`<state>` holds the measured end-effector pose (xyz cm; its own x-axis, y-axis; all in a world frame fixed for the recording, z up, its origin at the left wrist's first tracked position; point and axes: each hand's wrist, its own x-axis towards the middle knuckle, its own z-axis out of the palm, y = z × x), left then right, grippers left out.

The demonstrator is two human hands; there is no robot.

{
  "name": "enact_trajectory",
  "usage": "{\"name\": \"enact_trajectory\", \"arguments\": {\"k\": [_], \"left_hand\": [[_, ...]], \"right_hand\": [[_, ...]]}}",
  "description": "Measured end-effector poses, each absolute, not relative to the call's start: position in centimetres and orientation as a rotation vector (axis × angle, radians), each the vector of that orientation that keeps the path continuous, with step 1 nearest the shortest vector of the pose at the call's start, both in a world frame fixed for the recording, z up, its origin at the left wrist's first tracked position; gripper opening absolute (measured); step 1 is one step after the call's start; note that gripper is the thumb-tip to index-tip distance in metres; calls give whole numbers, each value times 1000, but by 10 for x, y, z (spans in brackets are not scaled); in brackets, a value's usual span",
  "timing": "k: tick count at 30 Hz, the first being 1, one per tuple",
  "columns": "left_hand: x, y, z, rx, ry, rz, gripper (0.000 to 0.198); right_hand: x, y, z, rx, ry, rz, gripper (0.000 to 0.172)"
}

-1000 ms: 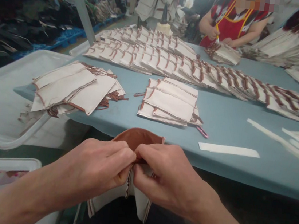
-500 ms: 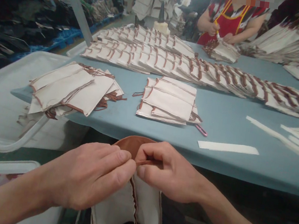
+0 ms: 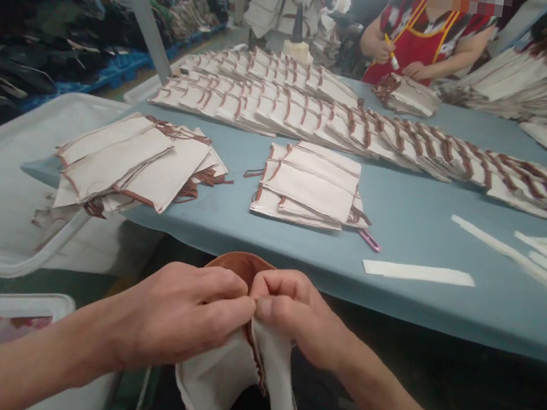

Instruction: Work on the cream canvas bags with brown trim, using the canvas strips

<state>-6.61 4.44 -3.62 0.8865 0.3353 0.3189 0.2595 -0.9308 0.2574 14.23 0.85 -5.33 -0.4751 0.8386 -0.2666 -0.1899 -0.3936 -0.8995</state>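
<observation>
Between my hands, in front of the table edge, hangs a cream fabric piece with brown edging and a brown inner side that shows at the top. My left hand pinches its upper edge near the middle. Right beside it, my right hand has its fingers closed on the same edge, thumb tip touching the left fingertips. A dark, wavy brown seam runs down the piece from under the fingers. What exactly lies between the fingertips is hidden.
Stacks of cream pieces lie on the blue table, at left and middle, with long overlapping rows behind. A pink tool and white strips lie nearby. White bins stand left. A co-worker holds a brush opposite.
Both hands have drawn closer together at the fabric edge, and the brown strip at the right fingers is now out of sight. The fabric's lower part has shifted and opened slightly. The co-worker's brush has lifted.
</observation>
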Motion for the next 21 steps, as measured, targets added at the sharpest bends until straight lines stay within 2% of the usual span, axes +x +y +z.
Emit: {"name": "enact_trajectory", "arguments": {"k": [3, 5, 8, 10, 13, 16, 19, 21], "left_hand": [[-63, 39, -33, 2557, 650, 648, 21], [-62, 37, -29, 2430, 728, 630, 20], [-64, 38, -24, 2353, 695, 518, 8], [-67, 41, -23, 2348, 653, 448, 15], [-70, 44, -26, 2482, 558, 436, 26], [-68, 43, -32, 2648, 427, 580, 27], [-61, 41, -41, 2514, 377, 726, 31], [-56, 41, -48, 2310, 425, 737, 36]], "right_hand": [[145, 3, -42, -1041, -1490, 1567, 9], [147, 0, -38, -1062, -1683, 1319, 9], [146, -1, -37, -1073, -1844, 1058, 11], [145, -1, -38, -1066, -1885, 967, 12], [143, -3, -37, -1045, -1863, 993, 11], [139, -10, -40, -1036, -1675, 1220, 9], [134, -17, -51, -987, -1354, 1502, 11], [134, -18, -61, -947, -1272, 1514, 16]]}}
